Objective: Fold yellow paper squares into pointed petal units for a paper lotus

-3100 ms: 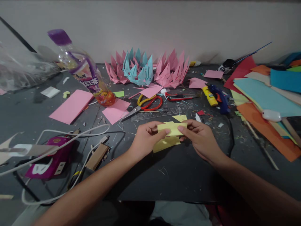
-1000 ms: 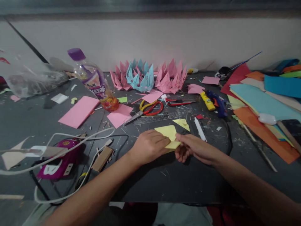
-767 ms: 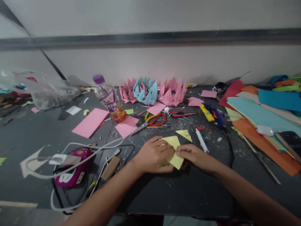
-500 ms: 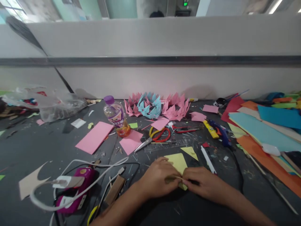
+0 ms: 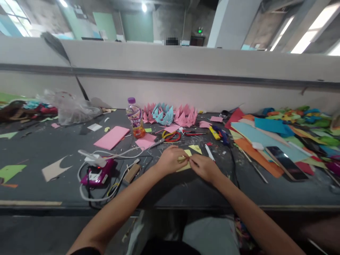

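Note:
My left hand (image 5: 171, 160) is closed on a small piece of yellow paper (image 5: 182, 159), part of which its fingers hide. The fingertips of my right hand (image 5: 203, 166) pinch the same piece at its right end. Under both hands lies a pale yellow sheet (image 5: 186, 165) on the dark table (image 5: 170, 193). Just behind them is a yellow paper scrap (image 5: 196, 148), with a white pen-like stick (image 5: 209, 152) to its right. Red and yellow scissors (image 5: 171, 136) lie farther back, beside pink paper (image 5: 146, 141).
Pink and blue folded paper rings (image 5: 162, 115) stand by the partition, near a bottle (image 5: 136, 122). A purple power strip (image 5: 98, 173) with cables is at left. Coloured sheets (image 5: 262, 136), a phone (image 5: 286, 163) and a glue gun (image 5: 223, 136) lie at right.
The view has pulled back and tilted up, showing the table's front edge and the phone in full. Both hands still hold the small yellow piece together.

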{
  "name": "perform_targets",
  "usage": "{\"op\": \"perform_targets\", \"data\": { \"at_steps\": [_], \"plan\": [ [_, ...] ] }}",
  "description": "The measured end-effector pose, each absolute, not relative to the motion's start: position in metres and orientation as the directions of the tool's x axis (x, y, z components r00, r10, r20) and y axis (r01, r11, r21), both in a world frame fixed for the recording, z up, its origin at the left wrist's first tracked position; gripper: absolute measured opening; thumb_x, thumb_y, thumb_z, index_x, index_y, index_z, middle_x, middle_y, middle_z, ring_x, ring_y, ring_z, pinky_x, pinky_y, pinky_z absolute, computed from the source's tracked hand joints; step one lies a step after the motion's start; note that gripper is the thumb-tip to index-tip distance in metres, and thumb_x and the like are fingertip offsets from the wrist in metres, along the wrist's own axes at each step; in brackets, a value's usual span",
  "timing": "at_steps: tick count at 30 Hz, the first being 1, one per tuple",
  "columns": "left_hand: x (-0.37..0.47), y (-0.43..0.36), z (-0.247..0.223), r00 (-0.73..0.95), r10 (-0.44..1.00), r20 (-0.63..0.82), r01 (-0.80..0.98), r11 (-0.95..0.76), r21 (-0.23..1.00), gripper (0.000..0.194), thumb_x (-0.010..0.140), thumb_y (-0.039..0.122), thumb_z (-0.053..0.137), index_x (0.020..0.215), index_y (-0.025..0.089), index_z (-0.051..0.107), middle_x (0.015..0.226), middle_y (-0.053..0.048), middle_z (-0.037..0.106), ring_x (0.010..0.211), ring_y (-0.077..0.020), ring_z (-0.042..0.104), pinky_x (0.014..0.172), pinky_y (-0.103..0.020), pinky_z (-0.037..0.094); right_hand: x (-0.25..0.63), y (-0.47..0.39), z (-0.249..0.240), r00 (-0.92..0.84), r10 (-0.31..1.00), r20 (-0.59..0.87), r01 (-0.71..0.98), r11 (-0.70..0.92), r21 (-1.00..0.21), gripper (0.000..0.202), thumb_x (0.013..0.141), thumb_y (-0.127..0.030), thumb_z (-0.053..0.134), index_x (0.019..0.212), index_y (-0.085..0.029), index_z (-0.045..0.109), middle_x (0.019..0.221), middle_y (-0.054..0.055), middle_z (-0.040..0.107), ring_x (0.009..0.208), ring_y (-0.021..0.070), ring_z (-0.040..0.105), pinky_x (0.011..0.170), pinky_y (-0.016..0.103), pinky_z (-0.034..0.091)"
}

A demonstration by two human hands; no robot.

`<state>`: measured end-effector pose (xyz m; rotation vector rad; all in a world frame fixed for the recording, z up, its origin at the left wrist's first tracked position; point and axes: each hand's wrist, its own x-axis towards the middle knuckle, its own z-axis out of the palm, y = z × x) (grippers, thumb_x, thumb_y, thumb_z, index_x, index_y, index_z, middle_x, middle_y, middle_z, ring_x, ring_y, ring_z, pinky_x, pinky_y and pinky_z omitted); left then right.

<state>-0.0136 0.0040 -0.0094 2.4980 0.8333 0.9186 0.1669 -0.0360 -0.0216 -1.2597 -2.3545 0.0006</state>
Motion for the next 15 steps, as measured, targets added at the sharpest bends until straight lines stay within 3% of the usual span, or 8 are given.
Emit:
{"op": "perform_targets", "data": {
  "at_steps": [8, 12, 15],
  "plan": [
    [-0.007, -0.017, -0.019, 0.568, 0.612, 0.550, 0.417, -0.790, 0.449, 0.005, 0.071, 0.017, 0.058, 0.067, 0.019, 0.061, 0.069, 0.000, 0.069, 0.067, -0.0132, 0.063, 0.093, -0.036, 0.039, 0.160, -0.051, -0.035, -0.433, 0.665, 0.609, 0.725, 0.658, -0.204, 0.032, 0.090, -0.021, 0.033, 0.067, -0.019, 0.055, 0.064, 0.006, 0.061, 0.063, 0.0169, 0.058, 0.061, 0.027, 0.043],
    [-0.019, -0.005, -0.020, 0.491, 0.688, 0.535, 0.408, -0.724, 0.556, 0.008, 0.070, 0.017, 0.058, 0.063, 0.020, 0.061, 0.068, 0.001, 0.068, 0.068, -0.0137, 0.062, 0.097, -0.036, 0.037, 0.178, -0.053, -0.036, -0.350, 0.695, 0.628, 0.716, 0.631, -0.299, 0.030, 0.089, -0.022, 0.034, 0.069, -0.020, 0.056, 0.068, 0.006, 0.062, 0.068, 0.0176, 0.058, 0.066, 0.029, 0.044],
    [-0.036, 0.010, -0.019, 0.342, 0.804, 0.487, 0.444, -0.595, 0.670, 0.008, 0.071, 0.022, 0.056, 0.066, 0.018, 0.061, 0.073, -0.005, 0.068, 0.074, -0.0177, 0.061, 0.083, -0.033, 0.046, 0.192, -0.054, -0.035, -0.226, 0.755, 0.615, 0.721, 0.554, -0.416, 0.030, 0.089, -0.024, 0.032, 0.070, -0.020, 0.056, 0.066, 0.007, 0.060, 0.065, 0.0182, 0.056, 0.065, 0.030, 0.043]
  ]
}}
